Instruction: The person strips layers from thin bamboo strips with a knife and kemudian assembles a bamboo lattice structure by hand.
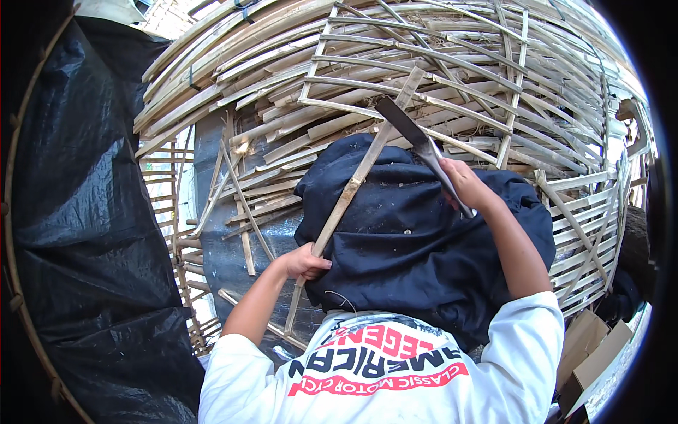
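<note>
My left hand [304, 262] is closed around the lower part of a long bamboo strip [353, 185]. The strip slants up and to the right across the dark cloth [402, 240] over my lap. My right hand [466, 185] grips the handle of a machete [409, 129], whose broad dark blade points up and to the left. The blade's end lies close beside the upper part of the strip; whether they touch I cannot tell.
Split bamboo strips [282, 92] are piled high ahead of me. A bamboo lattice [417, 49] rests on the pile, and a slatted bamboo panel [586, 212] stands at the right. Black plastic sheeting [85, 177] hangs at the left. A cardboard box [597, 346] sits at the lower right.
</note>
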`<action>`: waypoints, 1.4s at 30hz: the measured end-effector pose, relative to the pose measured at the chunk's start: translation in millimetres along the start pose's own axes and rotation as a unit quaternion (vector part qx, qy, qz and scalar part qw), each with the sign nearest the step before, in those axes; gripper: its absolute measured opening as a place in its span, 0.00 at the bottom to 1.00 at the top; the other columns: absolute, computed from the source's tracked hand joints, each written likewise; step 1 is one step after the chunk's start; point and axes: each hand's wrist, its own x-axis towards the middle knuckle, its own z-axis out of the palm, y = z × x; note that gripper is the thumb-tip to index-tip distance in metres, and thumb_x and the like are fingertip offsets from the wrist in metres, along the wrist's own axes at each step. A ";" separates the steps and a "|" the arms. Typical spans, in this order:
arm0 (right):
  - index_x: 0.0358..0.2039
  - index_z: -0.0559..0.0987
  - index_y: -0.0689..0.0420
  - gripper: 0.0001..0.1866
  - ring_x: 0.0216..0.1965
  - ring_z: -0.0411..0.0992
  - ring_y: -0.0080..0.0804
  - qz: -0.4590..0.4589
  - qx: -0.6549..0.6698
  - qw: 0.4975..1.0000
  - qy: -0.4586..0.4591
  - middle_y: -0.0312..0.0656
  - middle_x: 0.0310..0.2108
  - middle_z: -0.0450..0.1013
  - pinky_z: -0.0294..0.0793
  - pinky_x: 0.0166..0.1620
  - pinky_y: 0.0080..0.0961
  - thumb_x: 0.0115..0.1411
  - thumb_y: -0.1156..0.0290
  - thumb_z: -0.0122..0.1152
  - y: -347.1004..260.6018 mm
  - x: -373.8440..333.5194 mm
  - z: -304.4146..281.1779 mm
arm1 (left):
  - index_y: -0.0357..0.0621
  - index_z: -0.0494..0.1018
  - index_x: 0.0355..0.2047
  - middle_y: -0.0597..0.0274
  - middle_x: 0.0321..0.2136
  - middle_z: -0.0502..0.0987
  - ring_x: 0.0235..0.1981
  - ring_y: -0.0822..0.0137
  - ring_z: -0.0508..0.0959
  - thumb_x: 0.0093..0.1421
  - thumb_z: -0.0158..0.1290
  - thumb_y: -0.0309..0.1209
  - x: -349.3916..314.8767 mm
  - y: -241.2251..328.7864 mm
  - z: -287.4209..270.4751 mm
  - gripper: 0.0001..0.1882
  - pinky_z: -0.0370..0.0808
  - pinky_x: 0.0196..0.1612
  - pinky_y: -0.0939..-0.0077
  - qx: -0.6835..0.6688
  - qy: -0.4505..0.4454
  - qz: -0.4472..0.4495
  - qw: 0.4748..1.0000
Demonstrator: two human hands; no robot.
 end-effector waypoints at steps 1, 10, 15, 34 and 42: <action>0.34 0.69 0.56 0.25 0.11 0.65 0.25 -0.013 -0.025 1.000 0.000 0.38 0.13 0.64 0.64 0.14 0.21 0.69 0.46 0.34 -4.6 -0.3 -8.9 | 0.47 0.64 0.27 0.73 0.10 0.56 0.08 0.79 0.56 0.53 0.58 0.27 2.6 -3.0 -0.7 0.11 0.49 0.12 0.81 0.003 0.000 -0.002 1.000; 0.35 0.68 0.56 0.25 0.10 0.65 0.24 0.037 0.061 0.997 -0.041 0.38 0.15 0.66 0.67 0.15 0.20 0.69 0.46 0.34 -22.2 5.2 3.8 | 0.45 0.65 0.31 0.73 0.11 0.58 0.09 0.79 0.57 0.54 0.58 0.28 -0.6 0.5 -0.3 0.11 0.51 0.13 0.81 -0.007 0.003 0.001 1.000; 0.31 0.68 0.57 0.26 0.11 0.66 0.23 -0.014 0.087 0.996 -0.028 0.36 0.12 0.65 0.65 0.14 0.19 0.69 0.47 0.32 -18.5 11.1 -4.4 | 0.45 0.65 0.31 0.72 0.11 0.58 0.08 0.79 0.57 0.54 0.56 0.27 4.6 -3.0 -5.9 0.09 0.51 0.12 0.80 0.003 -0.014 -0.005 1.000; 0.33 0.71 0.58 0.24 0.12 0.66 0.24 0.025 -0.004 0.995 -0.101 0.38 0.14 0.66 0.65 0.16 0.20 0.69 0.50 0.35 -15.3 6.3 15.1 | 0.45 0.66 0.30 0.73 0.11 0.58 0.09 0.79 0.57 0.55 0.57 0.28 1.3 -3.8 -2.2 0.09 0.51 0.13 0.81 0.008 0.005 -0.001 1.000; 0.34 0.71 0.60 0.28 0.11 0.64 0.24 0.033 0.052 0.989 -0.132 0.37 0.13 0.64 0.64 0.16 0.23 0.69 0.46 0.35 -12.8 6.3 28.0 | 0.48 0.61 0.22 0.73 0.10 0.56 0.08 0.79 0.56 0.55 0.57 0.29 3.8 1.1 11.4 0.14 0.49 0.12 0.81 0.000 0.008 0.006 1.000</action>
